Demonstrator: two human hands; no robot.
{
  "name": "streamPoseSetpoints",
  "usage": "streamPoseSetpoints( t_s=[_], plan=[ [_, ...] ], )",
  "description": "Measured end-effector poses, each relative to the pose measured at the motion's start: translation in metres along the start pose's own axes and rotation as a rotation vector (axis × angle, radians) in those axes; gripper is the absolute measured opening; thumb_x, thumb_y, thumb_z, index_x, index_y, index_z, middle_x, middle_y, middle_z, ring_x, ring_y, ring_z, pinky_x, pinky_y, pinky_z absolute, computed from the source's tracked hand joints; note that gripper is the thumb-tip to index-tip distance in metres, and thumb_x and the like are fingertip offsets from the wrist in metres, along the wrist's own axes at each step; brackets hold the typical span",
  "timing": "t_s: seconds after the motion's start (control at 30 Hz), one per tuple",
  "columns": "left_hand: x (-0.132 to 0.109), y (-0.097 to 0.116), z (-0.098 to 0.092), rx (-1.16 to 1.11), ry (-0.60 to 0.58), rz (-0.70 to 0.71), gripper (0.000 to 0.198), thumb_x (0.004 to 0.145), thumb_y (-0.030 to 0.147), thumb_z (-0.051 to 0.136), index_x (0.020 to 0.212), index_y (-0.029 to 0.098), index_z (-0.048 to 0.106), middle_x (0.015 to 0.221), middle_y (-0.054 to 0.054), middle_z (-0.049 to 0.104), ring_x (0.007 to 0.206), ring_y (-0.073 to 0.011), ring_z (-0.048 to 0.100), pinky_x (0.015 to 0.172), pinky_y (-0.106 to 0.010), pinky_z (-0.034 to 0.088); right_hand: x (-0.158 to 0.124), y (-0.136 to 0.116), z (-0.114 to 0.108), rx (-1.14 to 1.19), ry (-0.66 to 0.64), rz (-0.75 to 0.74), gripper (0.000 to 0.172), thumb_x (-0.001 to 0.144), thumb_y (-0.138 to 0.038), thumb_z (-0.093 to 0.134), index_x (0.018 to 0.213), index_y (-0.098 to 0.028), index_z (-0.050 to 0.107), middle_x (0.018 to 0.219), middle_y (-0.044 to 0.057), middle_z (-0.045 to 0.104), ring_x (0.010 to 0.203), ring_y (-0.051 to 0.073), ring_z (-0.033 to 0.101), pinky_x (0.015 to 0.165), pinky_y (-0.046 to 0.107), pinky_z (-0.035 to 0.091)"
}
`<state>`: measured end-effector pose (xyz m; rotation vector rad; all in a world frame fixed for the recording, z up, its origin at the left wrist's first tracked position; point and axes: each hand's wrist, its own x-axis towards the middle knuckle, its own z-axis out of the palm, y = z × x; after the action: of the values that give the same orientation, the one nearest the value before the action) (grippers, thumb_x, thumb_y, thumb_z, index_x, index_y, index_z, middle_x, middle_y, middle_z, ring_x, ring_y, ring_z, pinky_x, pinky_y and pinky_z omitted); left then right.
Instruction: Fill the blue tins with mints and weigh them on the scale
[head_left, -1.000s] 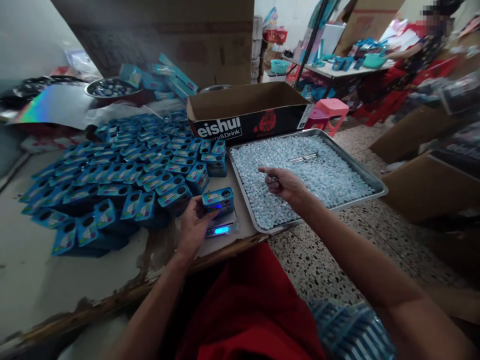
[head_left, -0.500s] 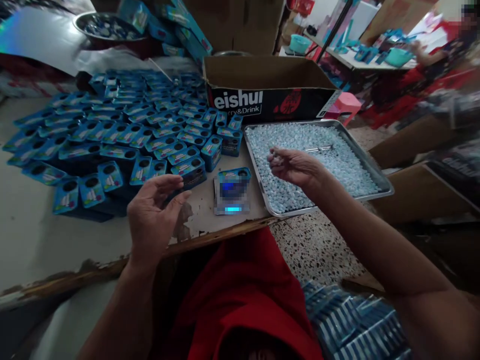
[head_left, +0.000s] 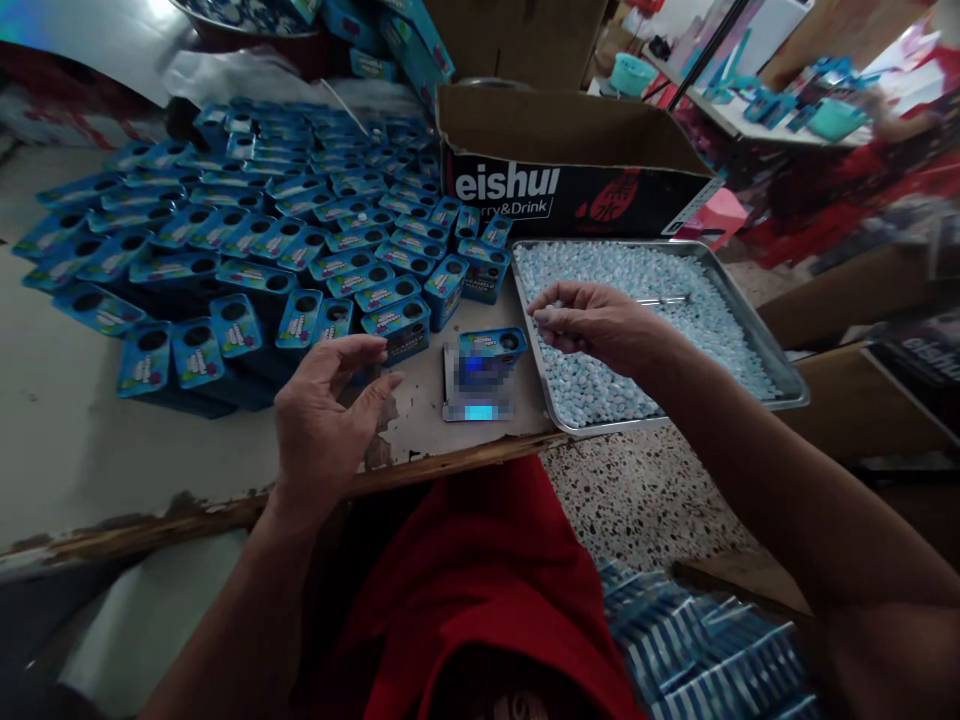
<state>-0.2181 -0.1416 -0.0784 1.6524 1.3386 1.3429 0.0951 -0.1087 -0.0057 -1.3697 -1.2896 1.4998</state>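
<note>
A small blue tin (head_left: 491,347) with a round hole in its lid stands on a little scale (head_left: 478,397) with a lit display at the table's near edge. My left hand (head_left: 328,423) hovers open to the left of the scale, fingers curved and apart, holding nothing. My right hand (head_left: 591,325) is pinched over the near left part of a metal tray (head_left: 780,375) filled with pale blue candies (head_left: 645,320); a few small candies seem to sit in its fingertips. Metal tongs (head_left: 664,299) lie on the candies behind that hand.
Several blue tins (head_left: 247,235) cover the worn white table (head_left: 67,460) to the left. An open cardboard box (head_left: 574,165) printed "eishui" stands behind the tray. Another person works at a far table (head_left: 750,125) at the upper right. Terrazzo floor and cardboard boxes (head_left: 847,290) lie to the right.
My left hand let go of the tin on the scale and drew back toward me, opening. My right hand stayed pinched over the tray. The camera tilted downward.
</note>
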Motion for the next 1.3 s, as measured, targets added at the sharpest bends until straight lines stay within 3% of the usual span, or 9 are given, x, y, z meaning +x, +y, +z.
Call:
streamPoseSetpoints(
  t_s=[0.23,0.73,0.83,0.93,1.03,1.13,1.2,1.23,1.3],
  plan=[
    [0.001,-0.001,0.008,-0.008,-0.023,-0.013,0.034,0.084,0.03,0.08,0.116,0.024,0.07,0.114,-0.005,0.073,0.106,-0.0209,0.072,0.104,-0.041,0.06,0.007,-0.013,0.0,-0.144,-0.065,-0.1,0.012,0.09,-0.024,0.08,0.09,-0.018,0.069,0.065,-0.001,0.059,0.054,0.009,0.046,0.046,0.021,0.033],
    [-0.001,-0.009,0.024,0.056,-0.104,0.002,0.037,0.087,0.032,0.077,0.121,0.023,0.069,0.116,-0.005,0.073,0.106,-0.0215,0.072,0.104,-0.041,0.06,0.014,-0.017,0.011,-0.35,-0.14,-0.092,0.016,0.091,-0.031,0.079,0.094,-0.015,0.076,0.063,-0.001,0.058,0.056,0.01,0.046,0.05,0.023,0.033],
    [0.0,-0.005,0.029,0.091,-0.116,0.053,0.037,0.085,0.032,0.079,0.12,0.023,0.07,0.117,-0.005,0.072,0.106,-0.0214,0.071,0.103,-0.04,0.06,0.016,-0.011,0.017,-0.353,-0.151,-0.057,0.018,0.088,-0.032,0.08,0.095,-0.015,0.079,0.064,-0.001,0.059,0.058,0.011,0.05,0.052,0.023,0.035],
    [0.011,0.004,0.049,0.179,-0.106,0.171,0.04,0.084,0.032,0.082,0.121,0.024,0.069,0.122,-0.007,0.071,0.116,-0.0253,0.067,0.109,-0.045,0.055,0.018,-0.009,0.016,-0.277,-0.099,-0.053,0.019,0.086,-0.033,0.08,0.093,-0.015,0.079,0.062,-0.002,0.057,0.055,0.01,0.046,0.05,0.022,0.033],
    [0.028,0.02,0.081,0.301,-0.252,0.256,0.051,0.079,0.027,0.086,0.126,0.021,0.067,0.128,-0.011,0.069,0.125,-0.031,0.062,0.111,-0.049,0.052,0.022,-0.011,0.006,-0.075,0.018,-0.052,0.019,0.083,-0.032,0.081,0.089,-0.015,0.078,0.064,0.0,0.059,0.052,0.008,0.042,0.045,0.021,0.031],
    [0.034,0.041,0.094,0.413,-0.475,0.29,0.038,0.084,0.021,0.08,0.12,0.019,0.069,0.118,-0.012,0.071,0.117,-0.031,0.064,0.1,-0.047,0.057,0.033,-0.011,-0.004,0.156,0.108,-0.045,0.018,0.073,-0.025,0.081,0.086,-0.014,0.077,0.079,0.006,0.069,0.056,0.008,0.047,0.046,0.02,0.035],
    [0.027,0.05,0.074,0.449,-0.481,0.305,0.032,0.087,0.022,0.076,0.119,0.021,0.07,0.115,-0.011,0.071,0.113,-0.0299,0.066,0.097,-0.046,0.057,0.043,-0.009,-0.001,0.2,0.101,-0.038,0.026,0.065,-0.021,0.081,0.089,-0.014,0.079,0.085,0.006,0.071,0.058,0.008,0.048,0.046,0.019,0.036],
    [0.02,0.05,0.053,0.451,-0.448,0.3,0.034,0.087,0.025,0.077,0.12,0.022,0.069,0.117,-0.01,0.072,0.112,-0.0293,0.066,0.097,-0.045,0.057,0.049,-0.007,0.004,0.181,0.074,-0.038,0.029,0.064,-0.022,0.082,0.092,-0.014,0.08,0.082,0.005,0.07,0.056,0.007,0.046,0.046,0.019,0.034],
    [0.005,0.043,-0.008,0.45,-0.347,0.251,0.04,0.084,0.03,0.081,0.122,0.026,0.069,0.118,-0.006,0.074,0.106,-0.0274,0.07,0.094,-0.042,0.058,0.063,-0.002,0.022,0.069,-0.004,-0.072,0.032,0.069,-0.033,0.084,0.096,-0.015,0.082,0.07,0.001,0.064,0.051,0.007,0.041,0.044,0.02,0.029]
  ],
)
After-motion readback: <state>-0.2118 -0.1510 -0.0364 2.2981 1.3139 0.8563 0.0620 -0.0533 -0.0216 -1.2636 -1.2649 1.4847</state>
